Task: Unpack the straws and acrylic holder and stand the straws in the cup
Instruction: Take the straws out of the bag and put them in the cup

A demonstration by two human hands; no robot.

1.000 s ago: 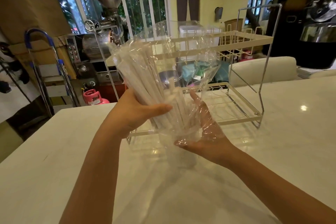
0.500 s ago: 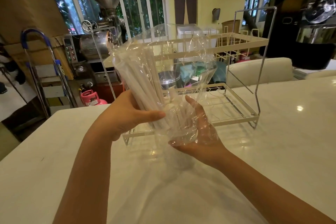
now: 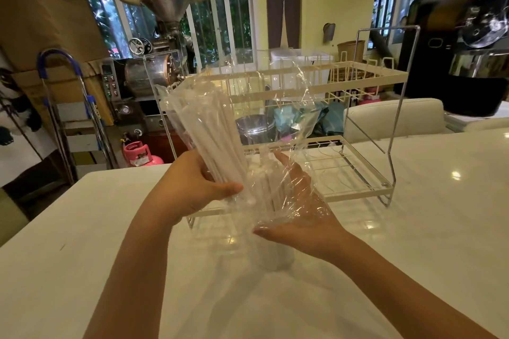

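Observation:
A bundle of white straws [image 3: 217, 140] sits inside a crinkled clear plastic bag [image 3: 278, 107], held tilted above the white table [image 3: 82, 228]. My left hand [image 3: 192, 184] grips the straws through the bag near their lower end. My right hand [image 3: 300, 215] is under the bag's bottom, palm up, with the film draped over its fingers. Below the bag a clear cup [image 3: 275, 253] appears to stand on the table, faint and partly hidden by my right hand.
A white two-tier wire rack [image 3: 358, 190] with chrome side frames stands on the table just behind the bag. Beyond the table edge are a metal machine with a funnel [image 3: 165, 8], a pink gas cylinder [image 3: 137, 154] and a white chair back [image 3: 391, 118].
Both hands and the bag of straws have stayed almost in place, shifting slightly left and down in view. The grip is the same.

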